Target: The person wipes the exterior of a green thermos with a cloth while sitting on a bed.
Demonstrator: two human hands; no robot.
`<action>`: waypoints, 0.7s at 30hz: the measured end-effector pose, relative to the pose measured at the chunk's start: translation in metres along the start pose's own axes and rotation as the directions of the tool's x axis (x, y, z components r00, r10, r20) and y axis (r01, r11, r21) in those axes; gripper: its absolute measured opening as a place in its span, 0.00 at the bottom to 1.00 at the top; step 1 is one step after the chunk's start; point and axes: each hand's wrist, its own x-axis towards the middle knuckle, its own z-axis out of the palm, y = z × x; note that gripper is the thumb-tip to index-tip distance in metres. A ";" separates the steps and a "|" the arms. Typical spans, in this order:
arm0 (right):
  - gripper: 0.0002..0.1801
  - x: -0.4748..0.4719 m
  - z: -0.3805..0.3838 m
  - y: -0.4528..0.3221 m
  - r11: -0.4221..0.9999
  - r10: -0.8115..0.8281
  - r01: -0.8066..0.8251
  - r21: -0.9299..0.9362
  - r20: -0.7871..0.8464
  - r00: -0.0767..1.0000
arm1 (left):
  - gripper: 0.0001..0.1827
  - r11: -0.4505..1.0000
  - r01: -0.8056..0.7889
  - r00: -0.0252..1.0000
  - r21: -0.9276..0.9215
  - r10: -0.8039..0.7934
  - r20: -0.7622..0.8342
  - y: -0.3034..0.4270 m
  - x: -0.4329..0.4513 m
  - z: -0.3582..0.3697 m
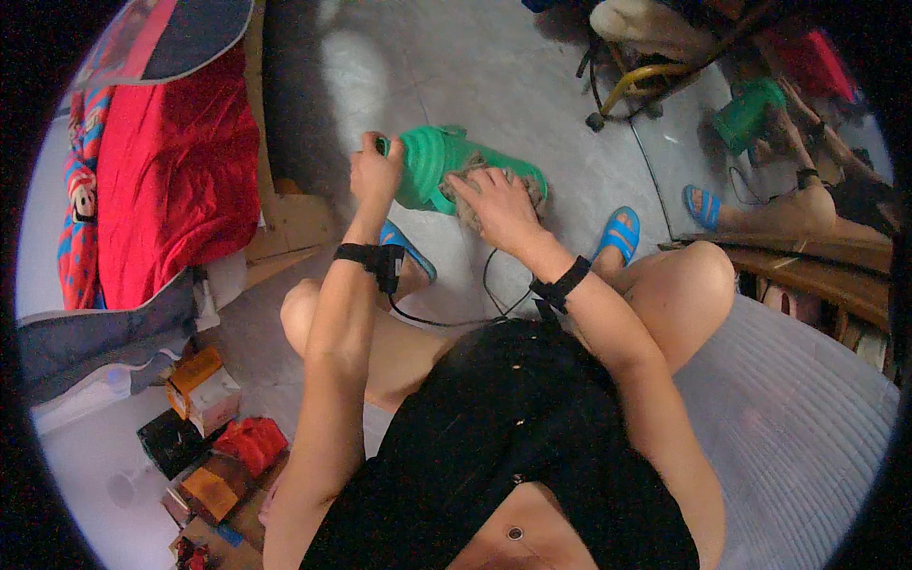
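A green thermos flask (425,165) with a ribbed shoulder lies tilted on its side in front of me, above the floor between my feet. My left hand (375,174) grips it at the narrow neck, at the left end. Under my right hand (499,210) is a crumpled grey-brown cloth (467,187), pressed against the flask's side near its wide base. The spread fingers lie over the cloth, and part of the flask's body is hidden beneath them. A black band with a cable sits around each wrist.
At right, a mirror (755,178) reflects the flask and my legs. Ahead of it stands a chair with a yellow metal frame (645,77). Red fabric (178,192) hangs at left. Several small boxes (206,392) lie at lower left. Black cables (456,324) cross my lap.
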 end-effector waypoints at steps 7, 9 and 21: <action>0.42 0.008 -0.001 0.003 0.993 0.102 -0.101 -0.064 0.004 0.995 | 0.25 0.999 -0.033 0.999 0.027 0.034 -0.036 0.001 -0.002 0.003; 0.42 0.013 0.001 0.009 0.991 0.111 -0.111 -0.070 -0.013 0.994 | 0.25 0.999 -0.033 0.999 0.019 0.034 -0.030 0.003 -0.002 0.002; 0.38 -0.012 0.094 0.138 0.591 0.669 -0.718 0.368 0.273 0.691 | 0.25 0.999 -0.037 0.999 -0.025 0.036 -0.030 0.007 -0.002 0.003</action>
